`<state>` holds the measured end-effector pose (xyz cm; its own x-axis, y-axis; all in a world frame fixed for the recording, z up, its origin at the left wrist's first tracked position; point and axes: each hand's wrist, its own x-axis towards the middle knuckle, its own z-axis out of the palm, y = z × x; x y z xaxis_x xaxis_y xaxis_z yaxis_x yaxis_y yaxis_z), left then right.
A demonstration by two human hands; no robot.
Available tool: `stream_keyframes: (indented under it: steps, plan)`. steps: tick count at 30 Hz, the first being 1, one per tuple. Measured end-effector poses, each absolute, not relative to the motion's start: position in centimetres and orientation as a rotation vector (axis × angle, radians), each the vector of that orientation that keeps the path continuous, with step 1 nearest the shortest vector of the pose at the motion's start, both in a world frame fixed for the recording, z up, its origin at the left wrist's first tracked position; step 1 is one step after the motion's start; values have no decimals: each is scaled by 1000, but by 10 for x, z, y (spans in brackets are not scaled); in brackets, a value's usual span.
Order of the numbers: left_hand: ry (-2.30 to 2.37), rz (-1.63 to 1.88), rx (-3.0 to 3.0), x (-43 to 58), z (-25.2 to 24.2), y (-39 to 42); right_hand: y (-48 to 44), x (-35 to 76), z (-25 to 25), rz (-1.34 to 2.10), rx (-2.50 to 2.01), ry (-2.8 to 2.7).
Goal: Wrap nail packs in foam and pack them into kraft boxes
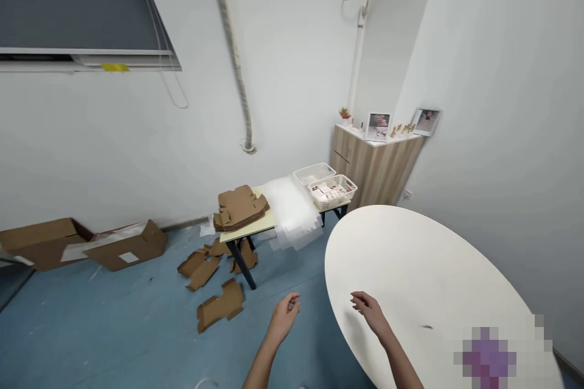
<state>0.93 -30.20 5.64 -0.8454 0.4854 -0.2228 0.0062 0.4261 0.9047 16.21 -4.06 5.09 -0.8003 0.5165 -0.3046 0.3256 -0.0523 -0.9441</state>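
My left hand (285,316) hangs over the blue floor, left of the round white table (410,255). Its fingers are loosely bent with a gap to the thumb, and nothing shows in them. Above the left edge of that table is my right hand (368,311), fingers half curled and apart, holding nothing visible. Ahead of both hands, a low bench (246,232) bears a stack of flat brown cardboard boxes (239,209), a pile of translucent plastic sheets (292,206) and a white basket (335,191) of small items.
Unfolded cardboard pieces (221,305) lie on the floor by the bench. Two brown cartons (128,246) stand along the left wall. A wooden cabinet (365,170) with photo frames and a small plant fills the corner. A pixelated purple patch (488,355) covers the table's lower right.
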Motion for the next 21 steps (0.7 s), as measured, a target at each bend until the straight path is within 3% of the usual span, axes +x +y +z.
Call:
stream_keyframes:
  steps: [10, 16, 21]
  plan:
    - [2181, 1504, 298, -105, 58, -323, -16, -29, 55, 1960, -783, -2179]
    - [2221, 1394, 376, -196, 53, -291, 37, -168, 36, 1895, -700, -2168]
    - [2303, 1302, 539, -294, 63, -244, 84, -309, 51, 1788, -554, -2199]
